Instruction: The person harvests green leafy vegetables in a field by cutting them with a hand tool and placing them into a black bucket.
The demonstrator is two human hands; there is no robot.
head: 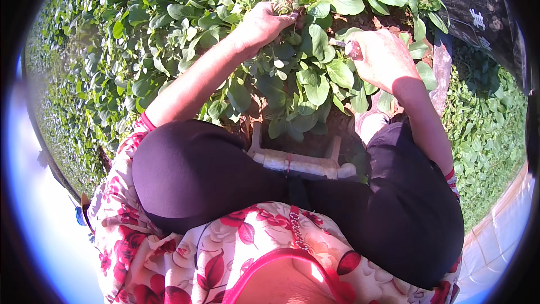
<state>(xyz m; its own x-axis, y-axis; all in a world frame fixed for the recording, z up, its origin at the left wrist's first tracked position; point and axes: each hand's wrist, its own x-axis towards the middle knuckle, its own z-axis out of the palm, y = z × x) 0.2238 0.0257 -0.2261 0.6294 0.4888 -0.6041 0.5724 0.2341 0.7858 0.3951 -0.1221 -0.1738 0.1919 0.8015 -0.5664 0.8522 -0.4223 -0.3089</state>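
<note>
My left hand (263, 23) is closed around a small tuft of uprooted plants (287, 1) with thin pale roots, at the top middle of the view. To its right, my right hand (379, 57) grips the rounded handle of a small hand tool (353, 50); a short shaft shows at its left, and its working end is hidden among leaves. Both hands are over a dense bed of broad-leaved green seedlings (316, 88), with reddish soil (382, 20) between some plants.
A low stool of pale pipe (295, 164) is between my knees. Black plastic sheeting (468, 0) with white writing lies at the upper right. More leafy plants (485, 135) grow at the right, beside pale sheeting (498, 232). Greenery fills the left.
</note>
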